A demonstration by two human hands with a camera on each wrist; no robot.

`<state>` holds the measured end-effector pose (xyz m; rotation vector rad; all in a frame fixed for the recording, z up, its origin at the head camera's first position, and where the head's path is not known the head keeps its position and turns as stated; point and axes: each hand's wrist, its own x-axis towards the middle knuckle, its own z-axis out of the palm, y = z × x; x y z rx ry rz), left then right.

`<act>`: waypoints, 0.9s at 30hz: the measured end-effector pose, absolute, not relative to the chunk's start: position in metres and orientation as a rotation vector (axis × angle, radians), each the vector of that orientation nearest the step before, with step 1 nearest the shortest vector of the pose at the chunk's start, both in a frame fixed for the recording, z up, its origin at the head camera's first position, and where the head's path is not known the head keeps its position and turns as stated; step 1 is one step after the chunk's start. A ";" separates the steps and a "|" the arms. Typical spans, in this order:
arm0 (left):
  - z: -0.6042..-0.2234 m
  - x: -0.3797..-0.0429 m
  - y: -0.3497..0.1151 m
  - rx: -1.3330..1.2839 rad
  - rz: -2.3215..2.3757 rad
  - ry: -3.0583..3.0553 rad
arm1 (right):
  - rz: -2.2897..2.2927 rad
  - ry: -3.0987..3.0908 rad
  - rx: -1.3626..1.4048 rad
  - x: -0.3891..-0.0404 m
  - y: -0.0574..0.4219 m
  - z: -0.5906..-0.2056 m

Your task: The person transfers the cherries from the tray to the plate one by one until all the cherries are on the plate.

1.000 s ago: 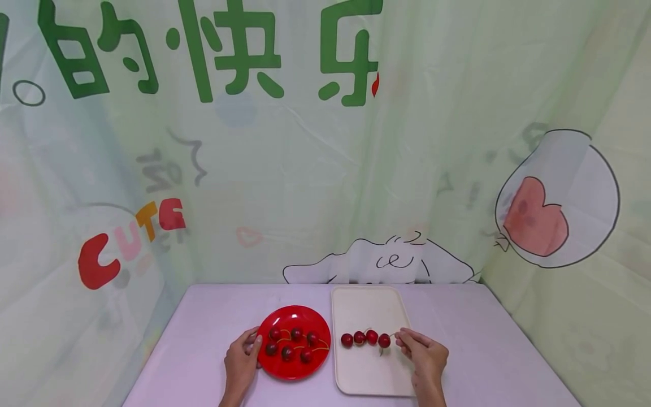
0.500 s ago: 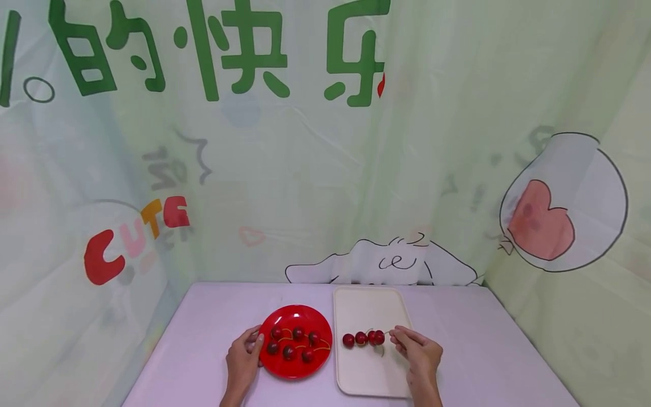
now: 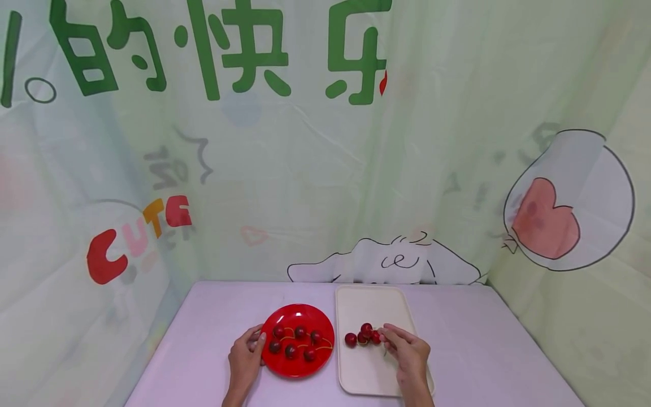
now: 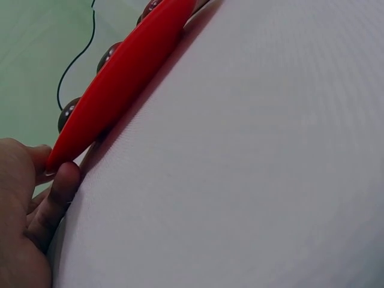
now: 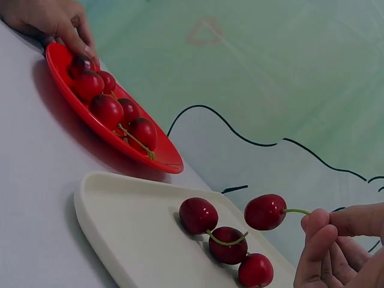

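A cherry (image 5: 265, 212), just ahead of the right hand (image 3: 408, 351) over the tray (image 3: 368, 376), could drop if the thin stem (image 5: 295, 210) that hand pinches slips or snaps, while the left hand (image 3: 245, 358) grips the plate (image 3: 296, 370) beside it, whose cherries (image 3: 290, 351) might roll if tilted.

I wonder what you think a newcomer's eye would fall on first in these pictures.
Probably the red plate on the pale table, with six cherries on it and the left hand at its rim. Next, perhaps, the single cherry held by its stem in the right hand, over the cream tray. Large green characters also stand out at the top of the head view.
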<state>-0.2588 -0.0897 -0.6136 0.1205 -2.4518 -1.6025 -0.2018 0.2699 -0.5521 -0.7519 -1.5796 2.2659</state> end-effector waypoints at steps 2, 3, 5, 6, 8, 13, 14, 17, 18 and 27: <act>-0.613 -0.258 -0.090 0.112 -1.606 -2.449 | 2.271 -1.588 -0.741 -0.202 0.267 -0.551; -0.613 -0.258 -0.090 0.117 -1.610 -2.449 | 2.270 -1.596 -0.737 -0.202 0.265 -0.551; -0.612 -0.258 -0.090 0.120 -1.613 -2.446 | 2.266 -1.611 -0.728 -0.202 0.261 -0.549; -0.612 -0.258 -0.090 0.118 -1.614 -2.444 | 2.262 -1.619 -0.724 -0.202 0.260 -0.549; -0.613 -0.258 -0.090 0.116 -1.617 -2.443 | 2.260 -1.627 -0.712 -0.202 0.257 -0.548; -0.614 -0.258 -0.091 0.105 -1.628 -2.437 | 2.285 -1.633 -0.677 -0.202 0.250 -0.547; -0.614 -0.258 -0.091 0.107 -1.627 -2.440 | 2.289 -1.638 -0.676 -0.202 0.249 -0.547; -0.615 -0.259 -0.091 0.108 -1.615 -2.444 | 2.290 -1.658 -0.656 -0.202 0.245 -0.546; -0.615 -0.259 -0.091 0.107 -1.613 -2.445 | 2.290 -1.666 -0.651 -0.201 0.244 -0.545; -0.609 -0.256 -0.090 0.116 -1.626 -2.454 | 2.321 -1.655 -0.607 -0.203 0.239 -0.543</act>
